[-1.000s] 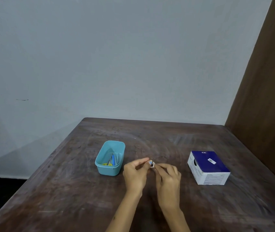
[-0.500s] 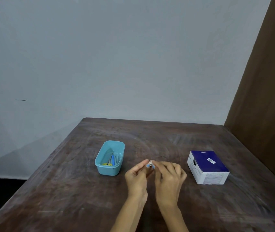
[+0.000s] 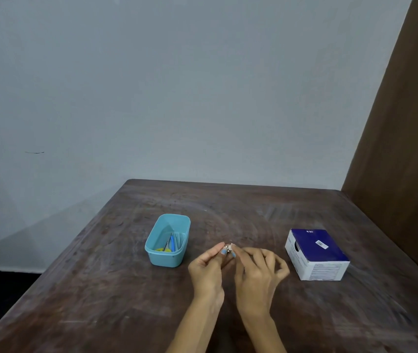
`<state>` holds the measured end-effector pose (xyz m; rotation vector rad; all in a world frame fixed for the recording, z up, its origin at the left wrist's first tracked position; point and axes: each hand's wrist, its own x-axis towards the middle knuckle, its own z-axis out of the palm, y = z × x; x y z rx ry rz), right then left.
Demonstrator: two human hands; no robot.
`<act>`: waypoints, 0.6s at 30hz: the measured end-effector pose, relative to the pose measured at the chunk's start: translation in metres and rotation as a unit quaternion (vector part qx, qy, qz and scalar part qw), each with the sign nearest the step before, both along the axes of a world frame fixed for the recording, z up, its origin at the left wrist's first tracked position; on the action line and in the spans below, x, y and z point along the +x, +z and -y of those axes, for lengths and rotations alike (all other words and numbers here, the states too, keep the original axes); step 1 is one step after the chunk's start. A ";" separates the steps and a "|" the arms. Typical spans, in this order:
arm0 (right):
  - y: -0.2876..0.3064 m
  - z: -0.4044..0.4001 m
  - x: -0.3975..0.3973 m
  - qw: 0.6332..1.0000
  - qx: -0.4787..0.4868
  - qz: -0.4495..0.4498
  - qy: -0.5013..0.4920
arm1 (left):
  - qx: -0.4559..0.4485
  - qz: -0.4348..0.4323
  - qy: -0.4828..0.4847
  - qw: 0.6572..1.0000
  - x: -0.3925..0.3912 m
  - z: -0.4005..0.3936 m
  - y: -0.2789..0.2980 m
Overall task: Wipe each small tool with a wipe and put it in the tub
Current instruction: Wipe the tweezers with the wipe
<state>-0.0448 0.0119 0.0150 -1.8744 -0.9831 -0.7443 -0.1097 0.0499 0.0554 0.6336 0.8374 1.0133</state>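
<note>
A light blue tub [image 3: 168, 258] stands on the brown table [image 3: 116, 296], left of my hands. Inside it lie a few small tools, blue, yellow and metal [image 3: 169, 244]. My left hand [image 3: 209, 270] and my right hand [image 3: 258, 272] meet fingertip to fingertip just right of the tub. Between them they pinch a tiny metal tool [image 3: 225, 250] and a small white wipe [image 3: 231, 247]. The left fingers hold the tool; the right fingers press the wipe against it. Most of the tool is hidden by the fingers.
A blue and white cardboard box [image 3: 316, 253] sits on the table to the right of my hands. A brown wooden panel [image 3: 403, 149] rises at the right edge. A pale wall stands behind the table.
Both hands have sunk slightly toward the table while still pinching the tool and wipe. The right fingers have spread and shifted over the wipe.
</note>
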 end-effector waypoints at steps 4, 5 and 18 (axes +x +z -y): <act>-0.004 0.002 0.002 0.998 -0.024 -0.046 -0.017 | 0.003 0.012 0.001 1.000 -0.003 -0.003 0.002; -0.004 0.001 0.001 0.998 -0.030 -0.051 -0.013 | 0.004 0.005 0.001 1.000 -0.002 -0.003 0.003; -0.003 -0.003 -0.008 0.999 -0.005 -0.010 -0.033 | 0.015 -0.023 0.007 1.000 -0.001 -0.002 0.002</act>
